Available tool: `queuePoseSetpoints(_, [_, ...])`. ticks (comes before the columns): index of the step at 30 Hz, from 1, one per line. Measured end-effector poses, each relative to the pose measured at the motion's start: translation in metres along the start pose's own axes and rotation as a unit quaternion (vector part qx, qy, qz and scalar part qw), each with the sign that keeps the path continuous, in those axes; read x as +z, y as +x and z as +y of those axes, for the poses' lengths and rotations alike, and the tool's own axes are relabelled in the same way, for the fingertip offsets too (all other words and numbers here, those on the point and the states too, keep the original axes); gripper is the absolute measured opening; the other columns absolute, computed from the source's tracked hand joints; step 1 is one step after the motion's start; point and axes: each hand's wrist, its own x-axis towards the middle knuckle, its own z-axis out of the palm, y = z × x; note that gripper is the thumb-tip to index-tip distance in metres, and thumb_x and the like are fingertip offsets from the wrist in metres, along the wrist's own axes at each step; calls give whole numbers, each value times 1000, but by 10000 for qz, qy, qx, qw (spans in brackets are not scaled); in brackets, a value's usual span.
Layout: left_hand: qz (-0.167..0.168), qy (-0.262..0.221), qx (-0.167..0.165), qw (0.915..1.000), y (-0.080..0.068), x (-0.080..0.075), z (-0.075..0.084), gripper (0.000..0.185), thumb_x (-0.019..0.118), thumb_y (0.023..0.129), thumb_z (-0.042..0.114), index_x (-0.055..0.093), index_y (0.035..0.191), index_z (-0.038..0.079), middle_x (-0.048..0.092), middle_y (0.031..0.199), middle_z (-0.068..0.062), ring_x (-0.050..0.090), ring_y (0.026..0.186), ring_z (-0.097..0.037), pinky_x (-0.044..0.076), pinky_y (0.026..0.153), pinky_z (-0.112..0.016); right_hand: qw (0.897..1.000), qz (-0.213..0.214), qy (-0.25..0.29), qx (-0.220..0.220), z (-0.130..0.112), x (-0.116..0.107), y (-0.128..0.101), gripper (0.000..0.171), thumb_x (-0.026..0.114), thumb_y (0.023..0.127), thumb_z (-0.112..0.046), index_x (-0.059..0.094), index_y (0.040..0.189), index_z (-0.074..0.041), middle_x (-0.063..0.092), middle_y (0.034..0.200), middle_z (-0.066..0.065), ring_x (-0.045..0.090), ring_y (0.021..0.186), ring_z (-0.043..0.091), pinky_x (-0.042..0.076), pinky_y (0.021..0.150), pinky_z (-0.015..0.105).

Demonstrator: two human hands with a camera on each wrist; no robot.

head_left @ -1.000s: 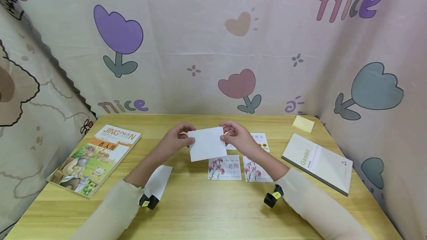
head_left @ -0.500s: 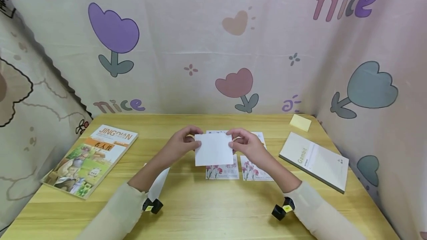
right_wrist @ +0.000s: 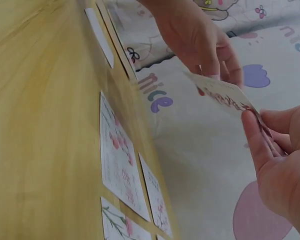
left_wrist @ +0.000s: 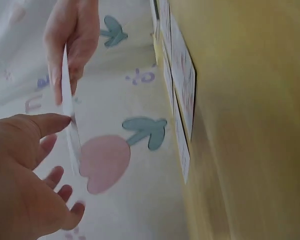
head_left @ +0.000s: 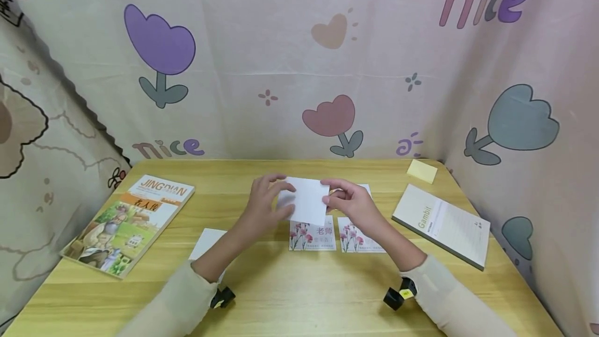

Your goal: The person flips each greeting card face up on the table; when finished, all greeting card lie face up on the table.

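Above the middle of the surface, I hold a small white card up off the wood between both hands, its blank back toward me. My right hand pinches its right edge, thumb on the near face and fingers curled behind; the right wrist view shows pink flower print on the far side. My left hand is at the left edge with its fingers fairly straight and spread, the thumb tip touching the card's edge in the left wrist view, the other fingers loose rather than clamped.

Directly below the card, two flower cards lie flat side by side: one with pink carnations and red characters, and a second one just to its right, partly under my right wrist. Another printed card peeks out behind my right hand. Beneath my left forearm lies a plain white card. Further left sits a picture book marked JINGDIAN. Well to the right lies a pale notebook marked Gambit, and beyond it a yellow sticky pad near the far corner.
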Motion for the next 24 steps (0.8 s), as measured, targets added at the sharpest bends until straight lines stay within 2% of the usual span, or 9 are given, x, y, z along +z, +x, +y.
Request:
queuePoseSetpoints(2, [-50,281,433,9987,-2,5,5,29,78,88,20,66,114,22,47,144,-5,33,136,-31,32,108,-59,9999,60,119,12,-2,1,-1,42,72,94,-22,61,135,-15,72,97,12,72,88,26,58,89,39])
queuePoseSetpoints(5, [-211,516,903,9943,-6,11,11,32,80,87,25,66,115,22,52,140,-2,37,133,-29,30,111,-55,9994,150,293,101,-4,5,-2,44,73,94,-24,61,135,-15,69,103,13,72,91,25,57,92,43])
queuePoseSetpoints(8, [-301,639,1145,9909,-8,15,15,34,81,85,28,67,115,21,54,136,0,41,130,-25,27,113,-54,9987,247,413,178,-4,8,-4,45,73,94,-26,61,135,-15,63,112,13,73,95,24,56,94,46])
queuePoseSetpoints(11, [-294,699,1170,9902,-10,16,19,34,81,85,27,67,116,21,55,135,1,44,130,-23,18,119,-58,9978,336,531,201,-3,11,-5,44,72,94,-24,61,135,-15,57,117,12,73,95,22,57,93,42])
queuePoseSetpoints(13, [-309,687,1137,9907,-11,16,20,35,80,85,26,67,117,21,56,135,2,46,130,-22,19,119,-58,9973,373,605,182,-2,13,-5,44,71,94,-23,61,136,-13,57,117,12,74,95,22,58,90,38])
queuePoseSetpoints(18, [-398,572,1160,9908,-12,15,23,33,80,87,25,67,117,20,58,135,3,48,129,-21,37,111,-49,9974,311,647,94,-2,15,-6,46,70,96,-23,58,138,-8,56,115,14,74,97,24,59,88,36])
queuePoseSetpoints(20, [-358,495,1236,9904,-13,15,23,31,78,88,23,68,117,19,59,133,3,49,128,-20,39,110,-47,9974,295,652,65,-3,16,-6,47,69,96,-25,58,138,-7,57,114,15,73,99,26,59,88,38])
queuePoseSetpoints(24, [-227,-7,1169,9929,-14,12,23,24,72,92,18,69,116,18,63,126,6,55,122,-15,47,105,-42,9974,290,662,-3,-3,16,-6,43,68,98,-26,59,135,-5,61,114,16,71,98,24,58,89,41])
